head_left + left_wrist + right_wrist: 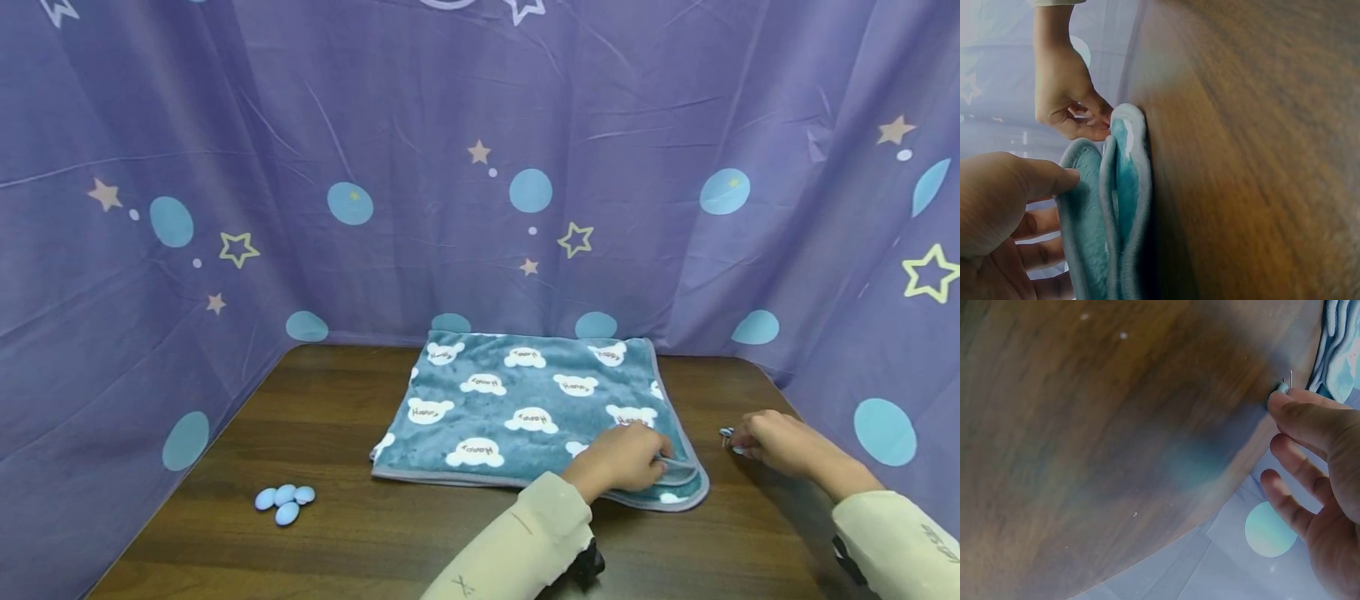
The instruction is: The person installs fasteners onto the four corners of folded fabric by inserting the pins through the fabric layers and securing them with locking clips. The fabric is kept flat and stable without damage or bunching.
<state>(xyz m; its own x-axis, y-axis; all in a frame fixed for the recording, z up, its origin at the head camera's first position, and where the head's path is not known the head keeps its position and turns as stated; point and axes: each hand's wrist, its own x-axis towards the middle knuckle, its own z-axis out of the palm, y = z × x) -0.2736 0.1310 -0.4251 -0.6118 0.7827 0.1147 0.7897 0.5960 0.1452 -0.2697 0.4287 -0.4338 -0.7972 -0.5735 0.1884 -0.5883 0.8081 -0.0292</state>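
Note:
A folded teal blanket (517, 392) with white bear heads and grey edging lies on the table. At its near right corner my left hand (626, 457) pinches the upper layer between thumb and fingers; the layers below stand a little apart in the left wrist view, where the grey-edged corner (1088, 187) shows. To the right of the blanket, my right hand (772, 442) pinches a small light-blue blanket pin (1282, 387) with thumb and index finger. Its thin metal needle points away from the fingertips, and the fingers hide most of its body.
Several light-blue oval pieces (285, 500) lie in a cluster on the left of the brown wooden table (360, 542). A purple curtain (420, 208) with stars and dots hangs behind the table and along both sides.

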